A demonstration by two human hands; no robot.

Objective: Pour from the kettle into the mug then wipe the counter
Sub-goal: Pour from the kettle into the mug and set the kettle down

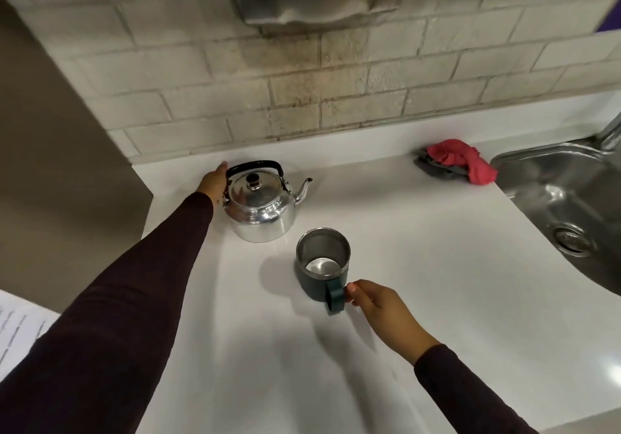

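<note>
Mug [322,263] empty | left hand [214,181] touching kettle [260,205], grip unclear | right hand [379,309] pinching mug handle

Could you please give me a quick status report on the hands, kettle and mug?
Left hand at kettle, not lifted. Right hand pinching mug handle; mug empty, upright. Nothing between them.

I can read no text here. The paper [20,329] at the left edge carries printed lines, but they are too blurred for me to make out.
</note>
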